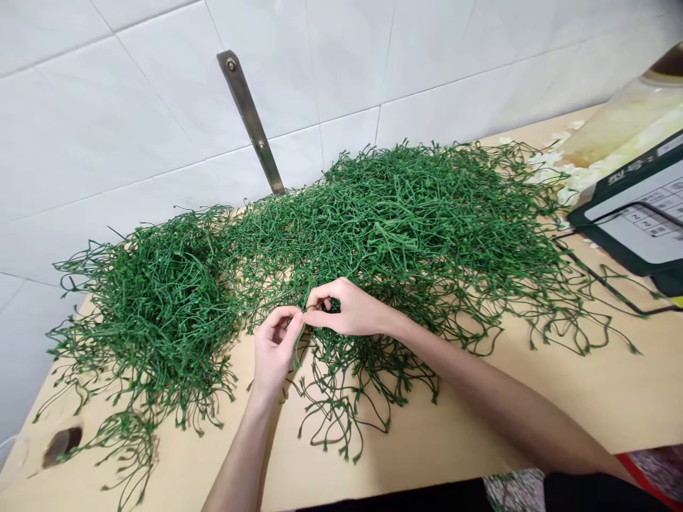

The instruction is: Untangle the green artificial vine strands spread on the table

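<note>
A large heap of thin green plastic stems [405, 213] lies across a pale wooden table [587, 398], with a smaller heap [154, 299] at the left. My left hand [273, 350] and my right hand [346, 307] meet at the near edge of the large heap. Both hands pinch one green stem [299, 348] between thumb and fingers. The stem hangs down a little below the fingertips. Loose stem ends trail toward the table's front edge under my hands.
A white tiled wall [107, 128] backs the table, with a slanted metal bracket [250, 117] fixed to it. A dark green and white device [634, 213] with a black cord sits at the right. Pale scraps and a clear container [629, 121] lie at the far right.
</note>
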The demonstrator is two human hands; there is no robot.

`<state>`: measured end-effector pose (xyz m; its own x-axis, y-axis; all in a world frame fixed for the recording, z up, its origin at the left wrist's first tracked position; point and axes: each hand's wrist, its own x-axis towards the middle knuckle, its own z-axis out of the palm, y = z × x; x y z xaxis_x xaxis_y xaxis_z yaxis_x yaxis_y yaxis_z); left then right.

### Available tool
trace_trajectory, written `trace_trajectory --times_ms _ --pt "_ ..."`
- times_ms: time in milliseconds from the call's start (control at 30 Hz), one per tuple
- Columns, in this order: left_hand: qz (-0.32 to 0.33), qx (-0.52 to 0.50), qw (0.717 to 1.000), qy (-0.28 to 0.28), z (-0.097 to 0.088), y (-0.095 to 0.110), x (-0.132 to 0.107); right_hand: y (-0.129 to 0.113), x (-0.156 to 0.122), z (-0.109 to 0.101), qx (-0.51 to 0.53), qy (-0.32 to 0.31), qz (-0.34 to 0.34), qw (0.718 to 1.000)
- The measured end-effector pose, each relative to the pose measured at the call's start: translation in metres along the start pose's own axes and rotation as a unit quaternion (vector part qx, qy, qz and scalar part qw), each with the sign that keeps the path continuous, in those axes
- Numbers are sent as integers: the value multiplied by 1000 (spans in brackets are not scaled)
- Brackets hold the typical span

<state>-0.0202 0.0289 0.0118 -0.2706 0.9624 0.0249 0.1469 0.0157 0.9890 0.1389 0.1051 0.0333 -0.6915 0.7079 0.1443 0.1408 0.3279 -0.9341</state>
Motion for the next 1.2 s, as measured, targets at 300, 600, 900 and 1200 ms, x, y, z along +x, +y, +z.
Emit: trace_trajectory --times_ms 300,600,900,1200 --pt "68 59 996 -10 3 0 -4 6 0 3 -41 -23 -16 999" --pt "86 71 992 -50 4 1 -7 12 0 14 -21 29 -33 999" --pt "64 45 994 -78 4 6 -7 15 0 17 -41 19 -74 996" --pt "58 51 997 -13 -4 2 1 10 0 6 -106 -28 -79 991"
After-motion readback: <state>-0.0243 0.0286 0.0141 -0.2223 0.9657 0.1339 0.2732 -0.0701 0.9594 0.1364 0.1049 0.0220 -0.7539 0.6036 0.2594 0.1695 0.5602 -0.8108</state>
